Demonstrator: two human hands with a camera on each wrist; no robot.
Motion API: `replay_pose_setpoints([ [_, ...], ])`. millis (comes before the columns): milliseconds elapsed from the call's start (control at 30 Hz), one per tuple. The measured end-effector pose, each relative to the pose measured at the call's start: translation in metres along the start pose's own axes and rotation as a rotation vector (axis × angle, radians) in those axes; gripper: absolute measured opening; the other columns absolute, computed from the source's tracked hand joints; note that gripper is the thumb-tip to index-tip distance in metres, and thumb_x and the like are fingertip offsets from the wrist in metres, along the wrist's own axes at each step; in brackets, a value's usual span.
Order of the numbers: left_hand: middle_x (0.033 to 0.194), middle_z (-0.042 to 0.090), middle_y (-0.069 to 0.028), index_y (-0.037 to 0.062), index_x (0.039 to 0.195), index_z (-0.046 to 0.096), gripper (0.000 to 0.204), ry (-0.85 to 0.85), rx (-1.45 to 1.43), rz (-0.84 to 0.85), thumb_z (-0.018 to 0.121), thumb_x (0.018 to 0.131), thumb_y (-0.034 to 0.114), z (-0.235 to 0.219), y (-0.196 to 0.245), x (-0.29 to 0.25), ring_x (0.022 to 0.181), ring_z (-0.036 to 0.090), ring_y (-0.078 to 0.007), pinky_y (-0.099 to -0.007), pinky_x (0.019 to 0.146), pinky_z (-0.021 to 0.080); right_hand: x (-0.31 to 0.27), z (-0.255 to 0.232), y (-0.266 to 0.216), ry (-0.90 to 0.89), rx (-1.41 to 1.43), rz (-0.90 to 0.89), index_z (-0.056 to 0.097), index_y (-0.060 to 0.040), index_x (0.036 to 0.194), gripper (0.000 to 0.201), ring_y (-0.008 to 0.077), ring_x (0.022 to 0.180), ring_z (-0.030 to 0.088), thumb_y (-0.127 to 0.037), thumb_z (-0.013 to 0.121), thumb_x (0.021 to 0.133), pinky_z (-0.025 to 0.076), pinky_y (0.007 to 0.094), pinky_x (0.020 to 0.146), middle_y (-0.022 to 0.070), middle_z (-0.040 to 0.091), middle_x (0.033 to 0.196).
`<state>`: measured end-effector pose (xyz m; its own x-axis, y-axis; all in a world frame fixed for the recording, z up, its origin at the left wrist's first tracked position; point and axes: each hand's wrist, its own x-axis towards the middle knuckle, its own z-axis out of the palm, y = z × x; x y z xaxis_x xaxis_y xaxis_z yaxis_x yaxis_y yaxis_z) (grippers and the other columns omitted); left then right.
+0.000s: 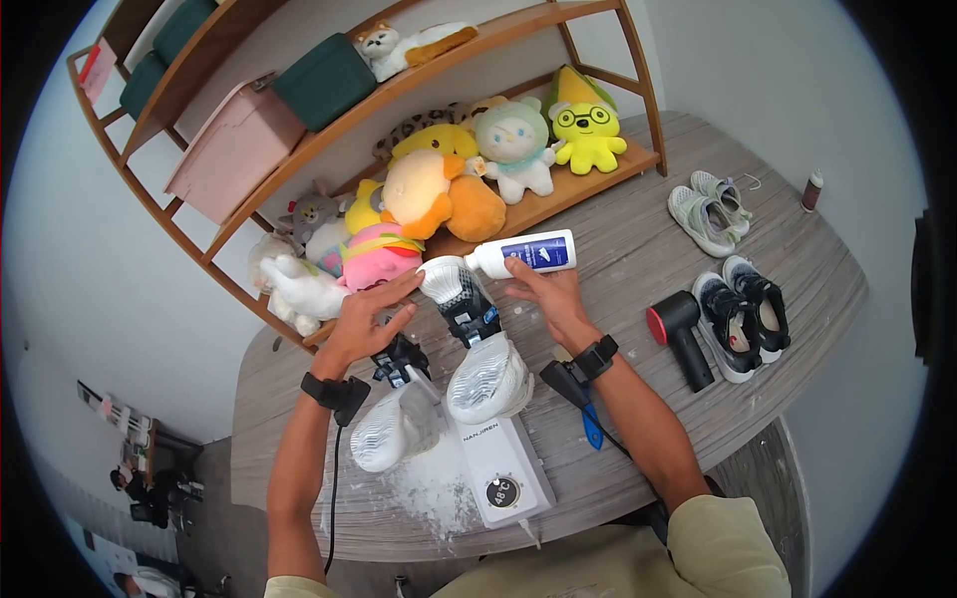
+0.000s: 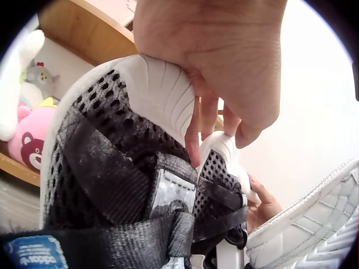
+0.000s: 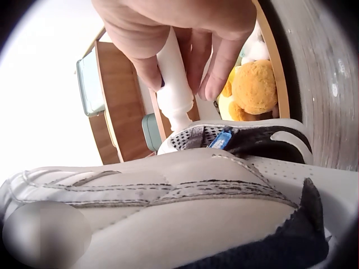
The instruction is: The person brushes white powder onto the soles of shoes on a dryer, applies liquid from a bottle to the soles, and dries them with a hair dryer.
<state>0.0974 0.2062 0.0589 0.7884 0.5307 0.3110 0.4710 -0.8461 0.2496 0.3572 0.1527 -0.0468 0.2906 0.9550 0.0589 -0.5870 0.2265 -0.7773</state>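
White bottle (image 1: 523, 254) is pinched in the grip of the right hand (image 1: 551, 302) above the worktop (image 1: 628, 259), its nozzle (image 3: 180, 123) held at the toe (image 1: 442, 276) of a strapped shoe (image 1: 467, 309); the toe is touched by the outstretched left hand (image 1: 371, 321).

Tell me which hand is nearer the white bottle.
Right. The right hand grips the white bottle; the left hand is apart from it, off to the left past its nozzle end, with fingertips by the toe of a shoe.
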Motion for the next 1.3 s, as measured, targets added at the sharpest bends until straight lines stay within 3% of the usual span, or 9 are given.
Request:
replay_pose_setpoints([
  [67,0.133,0.058,-0.014,0.0039,0.13,0.057,0.045,0.004,0.006,0.002,0.064,0.086,0.005,0.001,-0.002,-0.001,0.109,0.064,-0.0215,-0.0305,0.091,0.052,-0.001,-0.004,0.001,0.03,-0.025,0.027,0.061,0.0003,0.111,0.038,0.0165,0.088,0.067,-0.015,0.078,0.08,0.058,0.0275,0.065,0.0107,0.068,0.1],
  [167,0.132,0.058,-0.0112,0.0105,0.13,0.059,0.045,-0.007,-0.086,-0.104,0.064,0.085,0.012,0.003,-0.002,-0.002,0.119,0.059,-0.0276,-0.0338,0.1,0.045,0.001,-0.005,0.001,0.09,-0.067,0.044,0.064,-0.0016,0.104,0.036,0.0124,0.077,0.065,-0.021,0.08,0.078,0.053,0.0238,0.055,0.0086,0.068,0.094],
  [267,0.132,0.059,-0.0125,0.0084,0.13,0.059,0.046,-0.008,-0.118,-0.127,0.065,0.084,0.009,0.005,-0.005,-0.002,0.12,0.058,-0.0261,-0.0328,0.101,0.044,0.001,-0.007,-0.002,0.115,-0.172,0.126,0.066,-0.0033,0.099,0.03,0.0107,0.078,0.064,-0.02,0.079,0.078,0.05,0.0226,0.052,0.0079,0.068,0.092],
  [400,0.13,0.06,-0.0145,0.007,0.13,0.058,0.047,-0.017,-0.112,-0.125,0.065,0.084,0.006,0.005,-0.008,-0.002,0.113,0.063,-0.024,-0.0325,0.1,0.044,-0.002,-0.002,0.015,0.208,-0.08,0.003,0.066,-0.0008,0.097,0.032,0.0122,0.078,0.064,-0.022,0.08,0.077,0.051,0.028,0.065,0.0069,0.069,0.088],
  [467,0.13,0.06,-0.015,0.0068,0.131,0.058,0.048,-0.015,-0.107,-0.112,0.066,0.084,0.005,0.005,-0.005,-0.002,0.106,0.067,-0.0233,-0.0325,0.097,0.047,-0.002,-0.003,0.025,0.273,-0.074,0.065,0.067,0.002,0.094,0.03,0.0151,0.078,0.065,-0.02,0.078,0.077,0.051,0.0314,0.072,0.0081,0.07,0.087],
  [667,0.134,0.057,-0.0166,0.0058,0.132,0.057,0.05,-0.012,-0.079,-0.068,0.065,0.083,0.003,0.006,-0.009,-0.001,0.09,0.07,-0.0208,-0.0308,0.086,0.052,0.002,-0.009,0.055,0.403,-0.157,0.199,0.069,0.0037,0.085,0.024,0.0169,0.075,0.066,-0.018,0.075,0.076,0.051,0.034,0.069,0.0119,0.071,0.084],
  [767,0.134,0.057,-0.0168,0.0057,0.132,0.056,0.05,-0.018,-0.084,-0.078,0.064,0.083,0.001,0.006,-0.009,-0.001,0.09,0.07,-0.0205,-0.031,0.086,0.052,0.004,-0.011,0.065,0.435,-0.135,0.167,0.062,-0.0043,0.069,0.024,0.0078,0.045,0.048,-0.024,0.073,0.078,0.035,0.0262,0.039,0.0,0.054,0.056],
  [1067,0.133,0.056,-0.0196,0.0042,0.133,0.055,0.052,-0.022,-0.08,-0.079,0.063,0.082,-0.002,0.007,-0.008,-0.001,0.089,0.069,-0.0198,-0.031,0.085,0.052,-0.001,-0.011,0.051,0.445,-0.148,0.29,0.059,-0.0053,0.065,0.025,0.0078,0.041,0.045,-0.023,0.07,0.08,0.032,0.0249,0.038,0.0,0.051,0.052],
  [1300,0.133,0.056,-0.0197,0.0042,0.133,0.055,0.053,-0.024,-0.055,-0.054,0.062,0.081,-0.003,0.005,-0.004,0.0,0.089,0.069,-0.0205,-0.0306,0.083,0.053,-0.004,-0.001,0.034,0.269,-0.009,0.244,0.059,-0.006,0.068,0.024,0.0066,0.041,0.044,-0.025,0.069,0.08,0.031,0.0233,0.037,-0.0006,0.05,0.052],
])
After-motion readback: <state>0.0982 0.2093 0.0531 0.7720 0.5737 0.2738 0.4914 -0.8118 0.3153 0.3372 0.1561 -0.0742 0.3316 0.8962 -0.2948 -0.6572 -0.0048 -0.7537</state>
